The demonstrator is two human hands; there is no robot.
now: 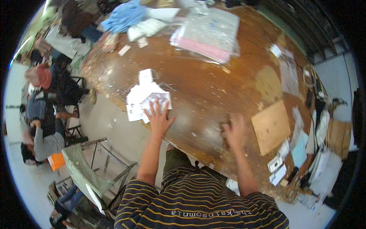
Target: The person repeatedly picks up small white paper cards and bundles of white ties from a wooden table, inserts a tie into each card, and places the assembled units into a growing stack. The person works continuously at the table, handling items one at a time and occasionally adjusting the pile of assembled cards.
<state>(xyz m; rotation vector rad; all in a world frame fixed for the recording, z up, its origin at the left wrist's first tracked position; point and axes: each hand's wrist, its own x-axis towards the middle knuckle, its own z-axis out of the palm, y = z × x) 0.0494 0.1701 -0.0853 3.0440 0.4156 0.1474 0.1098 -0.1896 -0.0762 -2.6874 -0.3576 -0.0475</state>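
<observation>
My left hand (159,121) lies with spread fingers on a loose pile of white paper tags (136,100), some with thin strings, near the left edge of the wooden table (198,82). Beneath the fingertips is a greyish piece on top of the pile. To the right, my right hand (235,131) is over the bare wood, somewhat blurred, its thumb side apart from the other fingers and nothing seen in it. It is nearest to a flat tan board (270,128).
Clear plastic bags (207,34) with a pink band lie at the far side, beside a blue cloth (124,17). Small white items (275,163) and a light-blue sheet (300,149) crowd the right edge. A chair with a green cloth (89,170) stands left; people sit beyond.
</observation>
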